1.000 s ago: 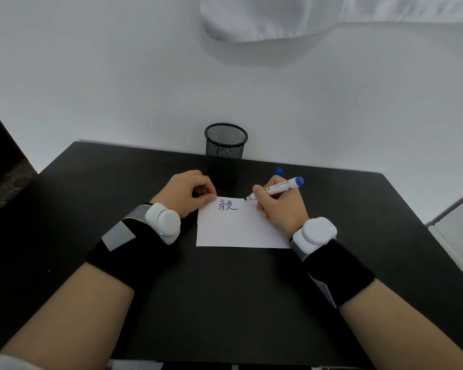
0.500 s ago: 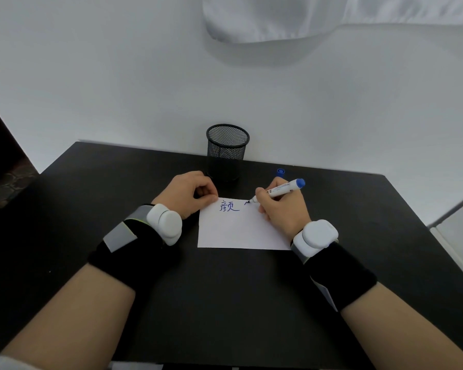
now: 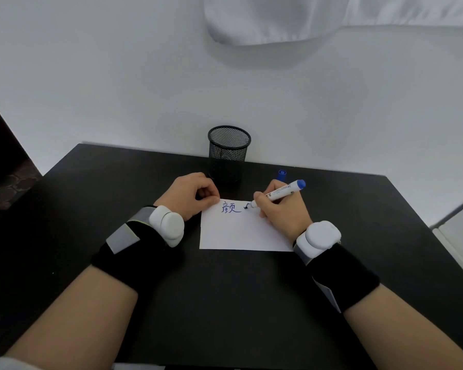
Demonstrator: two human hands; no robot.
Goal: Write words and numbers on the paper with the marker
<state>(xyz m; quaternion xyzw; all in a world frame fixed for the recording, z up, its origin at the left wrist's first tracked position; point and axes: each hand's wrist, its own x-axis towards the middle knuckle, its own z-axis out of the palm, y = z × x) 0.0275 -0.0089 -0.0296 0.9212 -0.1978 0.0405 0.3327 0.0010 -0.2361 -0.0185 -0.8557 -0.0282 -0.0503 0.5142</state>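
Paper is lying flat on the dark surface, one blue character done. The right hand is pinching the marker, tip touching down beside it; the left hand, fingers curled, is pinning the top-left corner. Light, short strokes should suit, the corner pressed firmly.

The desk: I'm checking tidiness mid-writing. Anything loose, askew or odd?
Only the blue cap lies loose on the table behind the right hand, which holds the marker. The paper lies flat under the left hand.
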